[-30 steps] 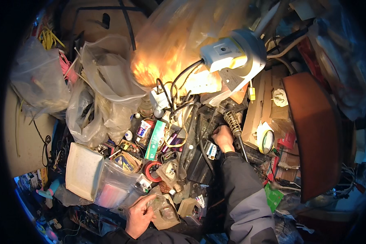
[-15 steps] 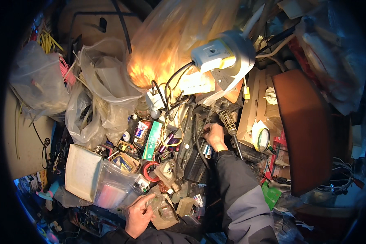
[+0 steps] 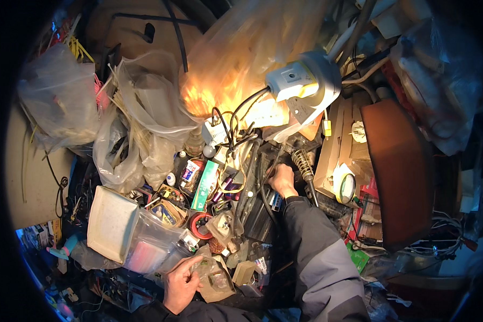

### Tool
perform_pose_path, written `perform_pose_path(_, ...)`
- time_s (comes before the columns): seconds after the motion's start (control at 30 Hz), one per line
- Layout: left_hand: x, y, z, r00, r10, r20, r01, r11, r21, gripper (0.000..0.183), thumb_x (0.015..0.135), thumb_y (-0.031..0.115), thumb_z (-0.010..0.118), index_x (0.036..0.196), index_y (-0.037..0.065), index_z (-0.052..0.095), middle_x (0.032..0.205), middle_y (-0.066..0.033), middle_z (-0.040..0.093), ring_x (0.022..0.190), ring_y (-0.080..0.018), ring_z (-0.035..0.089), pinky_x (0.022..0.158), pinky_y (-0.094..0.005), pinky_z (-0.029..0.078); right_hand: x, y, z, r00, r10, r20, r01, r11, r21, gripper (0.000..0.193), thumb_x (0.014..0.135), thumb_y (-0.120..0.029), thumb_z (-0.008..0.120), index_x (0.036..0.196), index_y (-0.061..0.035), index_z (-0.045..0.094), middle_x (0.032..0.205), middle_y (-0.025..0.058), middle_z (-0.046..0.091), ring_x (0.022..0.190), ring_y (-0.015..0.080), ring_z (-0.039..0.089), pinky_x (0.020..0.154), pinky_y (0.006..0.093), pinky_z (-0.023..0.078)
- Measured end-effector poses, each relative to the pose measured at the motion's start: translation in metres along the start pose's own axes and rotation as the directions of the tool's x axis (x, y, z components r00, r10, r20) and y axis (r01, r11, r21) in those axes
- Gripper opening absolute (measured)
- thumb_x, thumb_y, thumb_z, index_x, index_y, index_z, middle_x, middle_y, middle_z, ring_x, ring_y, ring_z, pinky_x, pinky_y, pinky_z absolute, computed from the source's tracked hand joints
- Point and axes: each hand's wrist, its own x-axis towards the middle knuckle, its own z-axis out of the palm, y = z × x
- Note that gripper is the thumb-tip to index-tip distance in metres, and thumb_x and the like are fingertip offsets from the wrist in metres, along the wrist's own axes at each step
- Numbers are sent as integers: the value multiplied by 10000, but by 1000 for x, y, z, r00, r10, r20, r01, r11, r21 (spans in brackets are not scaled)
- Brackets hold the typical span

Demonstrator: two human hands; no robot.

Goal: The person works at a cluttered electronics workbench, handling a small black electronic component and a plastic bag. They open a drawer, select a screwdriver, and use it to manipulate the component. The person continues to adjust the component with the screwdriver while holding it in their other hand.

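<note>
One half-curled, seemingly empty left hand (image 3: 180, 284) by one carton (image 3: 221, 295); one right hand (image 3: 283, 181), grip hidden, near one metal spring (image 3: 302, 164).

Lighting: a blue-grey lamp (image 3: 327, 75) is fitted; a warm orange glow shows on translucent plastic sheeting (image 3: 252, 48) immediately to its left. Further left of the lamp, beyond the sheeting, a tan board (image 3: 126, 35) with a dark slot is noted. Far left of the lamp and lower, a beige panel (image 3: 43, 198). Right of the lamp and lower, a brown panel (image 3: 397, 177), curved in outline. Bluish light is observed far below-left of the lamp.
</note>
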Motion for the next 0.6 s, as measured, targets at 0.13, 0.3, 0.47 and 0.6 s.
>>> perform_pose_path(0.13,-2,0,0,1000,13,13,-13,1000,-13,455,1013,-155,628,1435,-22,734,1356,-108,720,742,-91,725,700,-285,689,-1,-17,0,975,223,6,-223,974,-43,213,824,-120,887,1031,-74,901,1103,228,846,1106,413,815,986,470,642)
perform_pose_path(0.3,-6,-1,-5,999,25,29,-23,998,-56,459,1025,-149,612,1459,-36,707,1395,-121,706,765,-111,748,706,-281,671,4,-33,9,893,445,-69,-447,894,-9,291,868,-135,867,1142,-38,878,1239,262,823,1211,443,787,1026,490,635)
perform_pose_path(0.47,-11,-4,-12,1000,4,24,-1,995,-99,450,1034,-140,610,1463,-38,702,1392,-118,706,787,-125,773,697,-276,656,7,-39,11,838,531,-128,-533,846,16,333,895,-126,845,1206,-8,855,1307,265,809,1250,444,777,1032,497,634)
perform_pose_path(0.6,-13,-8,-17,1000,19,1,-19,995,-94,448,1040,-134,612,1466,-31,703,1388,-112,715,777,-129,780,681,-278,655,3,-45,14,854,485,-189,-493,870,2,237,972,-86,733,1126,45,857,1222,293,819,1180,466,800,1007,514,655)
